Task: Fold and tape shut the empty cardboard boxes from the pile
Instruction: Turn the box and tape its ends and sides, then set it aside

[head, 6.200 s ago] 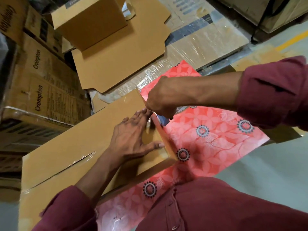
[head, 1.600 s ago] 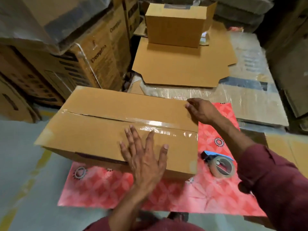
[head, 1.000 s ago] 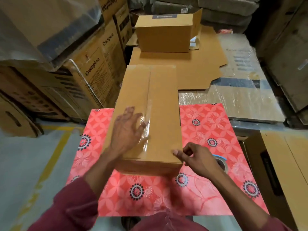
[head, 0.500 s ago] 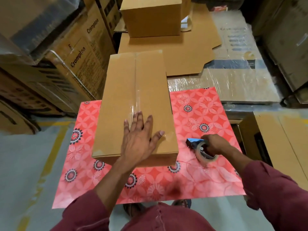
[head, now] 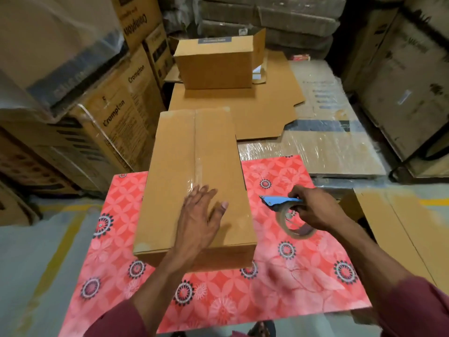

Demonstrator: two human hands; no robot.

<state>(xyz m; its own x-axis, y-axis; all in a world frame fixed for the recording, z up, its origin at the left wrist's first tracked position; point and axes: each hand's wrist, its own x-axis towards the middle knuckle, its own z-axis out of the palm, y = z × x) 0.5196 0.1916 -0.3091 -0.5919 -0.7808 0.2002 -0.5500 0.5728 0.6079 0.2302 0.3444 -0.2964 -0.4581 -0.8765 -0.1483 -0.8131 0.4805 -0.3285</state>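
While the long cardboard box [head: 196,181] lies lengthwise on the red patterned mat [head: 286,285], its near end towards the person and its far end reaching over the mat's far edge, a strip of clear tape [head: 195,164] runs along the centre seam of its closed top. The left hand [head: 201,215] rests flat on the near part of that top, fingers spread and straight, holding the box steady. To the right of the box, the right hand [head: 313,210] grips a tape dispenser [head: 289,215] with a blue blade guard, fingers curled round it, the roll hanging just above the mat and apart from the box.

Judging by this, the top seam looks sealed, and the step in hand seems to be bringing the dispenser back to the box for another strip, perhaps across an end edge; whether the ends or the underside are already taped cannot be told from here. The next move calls for setting the tape's free end on the cardboard, pressing it down, and drawing the roll in a straight line while the left hand keeps the box from sliding on the mat.

Farther off, a flattened box sheet [head: 255,110] waits with a smaller made-up box [head: 215,64] standing on it.
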